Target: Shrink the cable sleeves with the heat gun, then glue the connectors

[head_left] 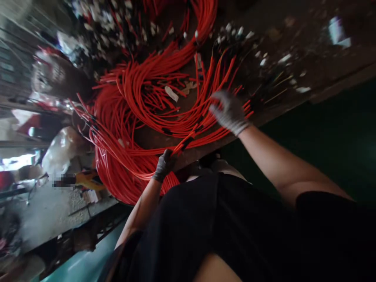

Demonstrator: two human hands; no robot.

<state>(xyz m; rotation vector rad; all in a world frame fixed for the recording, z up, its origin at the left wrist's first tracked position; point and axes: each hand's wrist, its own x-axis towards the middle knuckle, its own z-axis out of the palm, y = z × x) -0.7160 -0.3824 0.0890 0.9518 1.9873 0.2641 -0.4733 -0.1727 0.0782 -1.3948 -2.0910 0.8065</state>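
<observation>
A person in a black top (188, 227) leans over a dark, littered workbench (329, 72), seen from the head. Nearest, the left hand (165, 162), in a grey glove, is wrapped around a small bunch of red cables (182, 146) marked with black bands, at the bench's near edge. The right hand (229, 111), in a lighter glove, has its fingers parted and bent over the cable ends farther right; blur hides whether it touches them. Beyond the hands, a large heap of red cables (141, 94) lies in loose loops across the bench. To the left, past a yellow-handled tool (88, 180), sits a clear plastic bag (60, 150); its contents cannot be made out. Farther up stands a bulging grey sack (58, 78), its filling also unclear. At the far side are a pile of small white pieces (111, 31) and, at right, a pale packet (338, 31).
</observation>
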